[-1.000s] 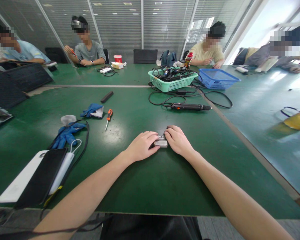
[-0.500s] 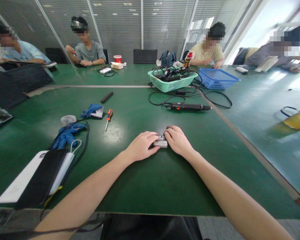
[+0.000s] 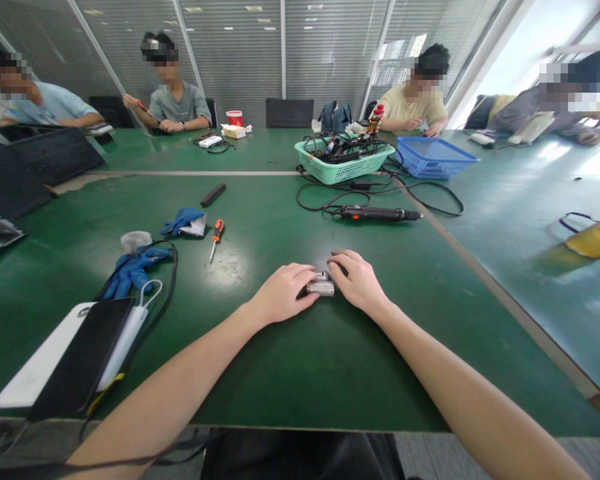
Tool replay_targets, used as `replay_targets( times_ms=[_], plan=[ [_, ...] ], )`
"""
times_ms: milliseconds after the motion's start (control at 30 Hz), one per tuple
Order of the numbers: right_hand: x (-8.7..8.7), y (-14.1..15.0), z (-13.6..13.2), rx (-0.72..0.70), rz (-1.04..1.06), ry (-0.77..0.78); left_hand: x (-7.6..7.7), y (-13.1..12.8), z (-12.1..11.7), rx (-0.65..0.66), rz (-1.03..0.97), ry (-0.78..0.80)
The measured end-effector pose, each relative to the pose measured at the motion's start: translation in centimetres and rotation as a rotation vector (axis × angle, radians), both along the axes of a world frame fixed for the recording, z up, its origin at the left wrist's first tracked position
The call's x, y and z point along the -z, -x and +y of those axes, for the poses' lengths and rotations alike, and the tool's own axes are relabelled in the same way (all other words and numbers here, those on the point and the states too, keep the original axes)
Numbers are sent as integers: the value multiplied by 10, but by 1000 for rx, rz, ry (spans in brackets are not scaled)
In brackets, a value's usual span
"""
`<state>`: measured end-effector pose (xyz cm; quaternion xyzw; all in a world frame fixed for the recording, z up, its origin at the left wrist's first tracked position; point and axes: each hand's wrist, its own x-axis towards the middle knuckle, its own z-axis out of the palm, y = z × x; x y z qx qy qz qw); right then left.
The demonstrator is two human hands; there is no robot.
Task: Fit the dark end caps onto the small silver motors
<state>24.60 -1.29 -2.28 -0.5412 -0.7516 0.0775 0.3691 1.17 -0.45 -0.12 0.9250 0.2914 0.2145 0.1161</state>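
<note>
The left hand [image 3: 283, 293] and right hand [image 3: 357, 281] press in from either side, fingers [image 3: 305, 277] curled closed around a silver metal cylinder [image 3: 321, 288]. It lies on the green tabletop [image 3: 260, 393], right of an orange-handled screwdriver [image 3: 217, 239]

Left hand [image 3: 283, 293] and right hand [image 3: 357, 283] cupping metal cylinders [image 3: 321, 288] on green table [image 3: 300, 373]; screwdriver [image 3: 217, 233] farther off.

Co-worker's orange tool [image 3: 141, 105] — farther left

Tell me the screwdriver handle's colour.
The small screwdriver's handle is orange and black, best seen in the head view.
</note>
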Motion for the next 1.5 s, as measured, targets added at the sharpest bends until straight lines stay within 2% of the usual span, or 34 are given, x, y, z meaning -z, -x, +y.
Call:
replay_targets(
  times_ms=[233, 467, 633, 1033, 1500],
  plan=[
    [-14, 16, -15, -208, 42, -64, 4, -1, 0, -46, -24, -6],
    [-9, 15, -11, -179, 21, -5, 6, 0, 1, -74, -4, -17],
    [-6, 13, -9, -154, 38, -7, 3, 1, 1, -63, -20, -36],
    [-3, 13, -9, -131, -86, 83, 0, 1, -1, -3, -89, -48],
    [-13, 12, -13, -137, 55, 11, 2, 1, -1, -14, -43, -11]
  ],
)
